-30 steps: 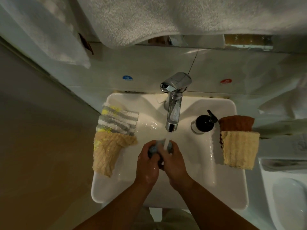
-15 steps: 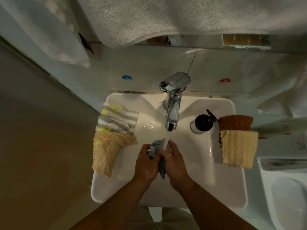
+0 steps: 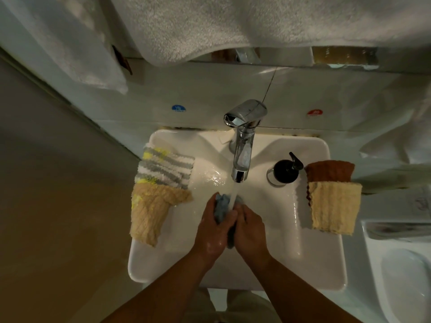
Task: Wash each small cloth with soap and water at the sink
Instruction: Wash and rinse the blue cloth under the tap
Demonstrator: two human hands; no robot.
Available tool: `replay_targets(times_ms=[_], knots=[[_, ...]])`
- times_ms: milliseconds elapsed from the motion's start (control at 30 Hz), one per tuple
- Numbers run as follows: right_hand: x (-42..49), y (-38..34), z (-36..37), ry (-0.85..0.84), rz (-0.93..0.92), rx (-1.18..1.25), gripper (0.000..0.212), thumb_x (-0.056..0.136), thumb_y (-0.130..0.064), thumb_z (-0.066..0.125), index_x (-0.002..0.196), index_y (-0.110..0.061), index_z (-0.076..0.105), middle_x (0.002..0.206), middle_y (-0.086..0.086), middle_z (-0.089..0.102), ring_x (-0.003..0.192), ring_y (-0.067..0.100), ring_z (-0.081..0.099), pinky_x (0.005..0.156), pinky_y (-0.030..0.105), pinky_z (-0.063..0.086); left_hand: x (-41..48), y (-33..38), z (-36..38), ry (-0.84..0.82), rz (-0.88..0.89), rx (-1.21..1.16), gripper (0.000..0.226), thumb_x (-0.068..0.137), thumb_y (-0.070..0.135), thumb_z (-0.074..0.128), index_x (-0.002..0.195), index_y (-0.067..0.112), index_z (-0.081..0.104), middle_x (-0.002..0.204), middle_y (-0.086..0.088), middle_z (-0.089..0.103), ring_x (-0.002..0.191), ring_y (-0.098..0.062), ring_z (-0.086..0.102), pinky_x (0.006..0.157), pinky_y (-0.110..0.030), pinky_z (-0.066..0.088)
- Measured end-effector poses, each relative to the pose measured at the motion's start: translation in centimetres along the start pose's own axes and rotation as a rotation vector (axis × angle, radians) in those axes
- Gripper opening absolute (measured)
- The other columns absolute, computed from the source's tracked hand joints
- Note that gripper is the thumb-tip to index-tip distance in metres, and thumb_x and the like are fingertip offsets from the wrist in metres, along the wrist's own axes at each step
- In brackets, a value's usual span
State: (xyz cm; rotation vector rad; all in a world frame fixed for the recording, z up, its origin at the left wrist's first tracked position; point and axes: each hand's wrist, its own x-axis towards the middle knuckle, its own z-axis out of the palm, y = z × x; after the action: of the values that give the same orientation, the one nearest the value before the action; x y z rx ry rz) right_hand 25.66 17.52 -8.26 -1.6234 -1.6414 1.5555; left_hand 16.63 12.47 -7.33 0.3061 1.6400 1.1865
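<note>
- A chrome metal tap (image 3: 242,145) stands at the back middle of the white rectangular ceramic sink (image 3: 163,271), with a black round pump bottle (image 3: 285,171) just to its right.
- On the left rim lies a grey-striped fluffy cloth (image 3: 165,167), and a tan waffle cloth (image 3: 151,213) overlaps it in front.
- On the right rim lies a brown knitted cloth (image 3: 328,171), and a pale yellow ribbed cloth (image 3: 333,206) overlaps it in front.
- Under the spout, the small blue cloth (image 3: 221,208) is gripped between the left hand (image 3: 212,231) and the right hand (image 3: 250,229).

Bunched blue cloth (image 3: 220,207) under tap (image 3: 242,157)

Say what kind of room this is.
Likely a bathroom: a white sink with a running tap, towels hung above it, and what may be a toilet at the right edge. The left hand and right hand hold a blue cloth under the stream.
</note>
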Motion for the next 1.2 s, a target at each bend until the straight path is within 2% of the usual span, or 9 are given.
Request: replay_targets(times_ms=[133,300,367,467,567,700,867,1000,1200], knots=[[0.5,-0.4,-0.7,0.052,0.083,0.08,0.04,0.106,-0.045,0.037,0.086,-0.031,0.068,0.082,-0.006,0.072,0.079,0.006,0.069,0.071,0.025,0.056,0.5,0.5,-0.5,-0.023,0.034,0.127,0.057,0.088,0.037,0.075,0.14,0.033,0.051,0.127,0.008,0.065,0.113,-0.008,0.064,0.096,-0.032,0.057],[1.8,-0.6,-1.8,0.151,0.177,0.107,0.048,0.102,-0.055,0.038,0.092,-0.019,0.068,0.089,0.004,0.072,0.083,0.017,0.071,0.079,0.039,0.061,0.7,0.4,-1.8,0.011,0.049,0.187,0.025,0.098,0.024,0.063,0.122,0.029,0.061,0.115,0.005,0.07,0.097,-0.004,0.068,0.084,-0.027,0.06],[1.6,-1.0,-2.1,0.064,0.179,0.162,0.04,0.1,-0.056,0.044,0.096,-0.023,0.067,0.091,0.003,0.072,0.087,0.02,0.071,0.08,0.042,0.062,0.5,0.5,-1.8,0.046,0.068,0.165,0.018,0.099,0.024,0.062,0.117,0.025,0.063,0.108,0.004,0.071,0.091,-0.003,0.07,0.077,-0.024,0.06],[0.8,-1.4,-2.4,-0.242,0.054,0.214,0.02,0.094,-0.043,0.065,0.109,-0.03,0.066,0.101,-0.007,0.074,0.096,0.014,0.071,0.08,0.029,0.061,0.6,0.9,-1.7,0.105,0.12,0.218,0.014,0.099,0.034,0.06,0.111,0.028,0.063,0.101,0.009,0.071,0.087,0.0,0.068,0.074,-0.019,0.057],[0.7,-0.7,-2.2,-0.41,-0.001,0.188,0.046,0.087,-0.024,0.079,0.128,-0.026,0.06,0.115,-0.007,0.071,0.102,0.011,0.07,0.081,0.028,0.06,0.8,1.2,-1.6,0.135,0.116,0.204,0.015,0.103,0.039,0.053,0.106,0.031,0.065,0.097,0.01,0.072,0.088,-0.003,0.069,0.076,-0.022,0.058],[1.2,-0.1,-2.4,-0.198,0.042,0.225,0.023,0.091,-0.003,0.069,0.11,-0.015,0.071,0.1,0.004,0.076,0.095,0.024,0.073,0.08,0.035,0.062,1.3,0.9,-2.3,0.21,0.142,0.269,0.009,0.103,0.032,0.054,0.102,0.035,0.062,0.097,0.011,0.071,0.088,-0.002,0.067,0.075,-0.016,0.055],[1.7,-0.4,-2.4,-0.012,0.298,0.428,0.016,0.102,-0.019,0.055,0.107,-0.016,0.07,0.104,0.009,0.075,0.099,0.029,0.072,0.087,0.049,0.06,1.2,0.2,-2.5,0.208,0.061,0.169,0.011,0.104,0.027,0.052,0.106,0.025,0.062,0.102,-0.004,0.069,0.09,-0.021,0.07,0.062,-0.03,0.06],[1.0,-1.3,-1.7,-0.114,0.439,0.527,0.03,0.102,-0.045,0.052,0.121,-0.024,0.063,0.115,0.007,0.071,0.105,0.029,0.07,0.078,0.04,0.06,0.3,0.4,-1.0,0.11,0.014,0.114,0.012,0.105,0.024,0.051,0.104,0.021,0.063,0.098,-0.008,0.07,0.081,-0.026,0.071,0.066,-0.038,0.062],[0.7,-1.9,-0.9,-0.204,0.336,0.428,0.028,0.086,-0.028,0.076,0.11,-0.023,0.063,0.098,0.01,0.073,0.08,0.021,0.069,0.065,0.029,0.056,-0.5,0.9,-0.4,0.061,-0.002,0.061,0.015,0.101,0.014,0.056,0.095,0.014,0.07,0.081,0.002,0.072,0.07,-0.004,0.067,0.06,-0.017,0.05]])
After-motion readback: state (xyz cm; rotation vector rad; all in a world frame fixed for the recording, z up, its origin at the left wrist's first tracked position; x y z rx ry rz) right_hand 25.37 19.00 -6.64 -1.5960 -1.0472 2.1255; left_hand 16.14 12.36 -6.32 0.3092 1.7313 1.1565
